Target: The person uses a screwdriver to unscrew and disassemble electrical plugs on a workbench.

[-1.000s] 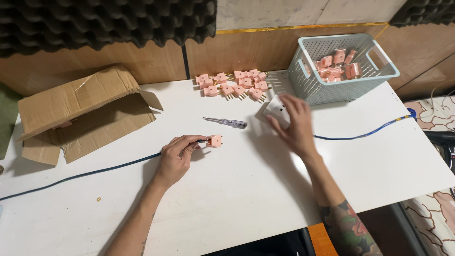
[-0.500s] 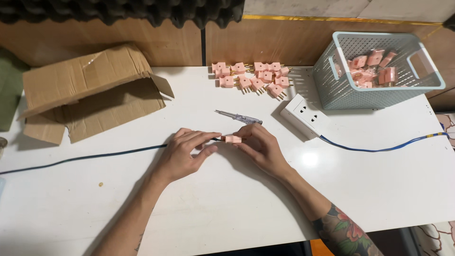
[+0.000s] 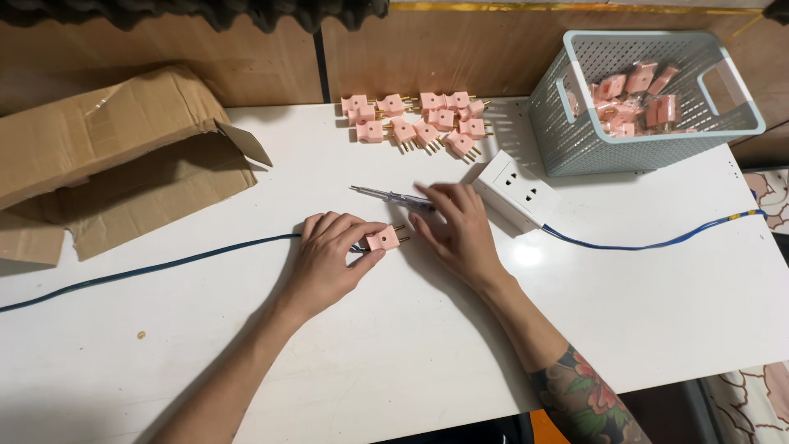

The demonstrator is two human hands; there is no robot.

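Holding: my left hand [image 3: 329,256] pinches the small pink two-pin plug [image 3: 384,238] on the white table [image 3: 411,362], blue cable [image 3: 164,267] trailing left.
Reaching: my right hand [image 3: 460,230], grip released, fingertips on the slim clear-handled tester screwdriver [image 3: 394,196].
Beyond: white socket block [image 3: 519,194], loose pink plugs [image 3: 419,123], grey plastic basket [image 3: 575,140].

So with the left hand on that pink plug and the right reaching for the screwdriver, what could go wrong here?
1. The left hand pinches the pink plug only at one end; it might twist once the screwdriver presses on it.
2. The blue cable runs under that hand and could drag the plug.
3. The right hand is close to the white socket block and may nudge it.
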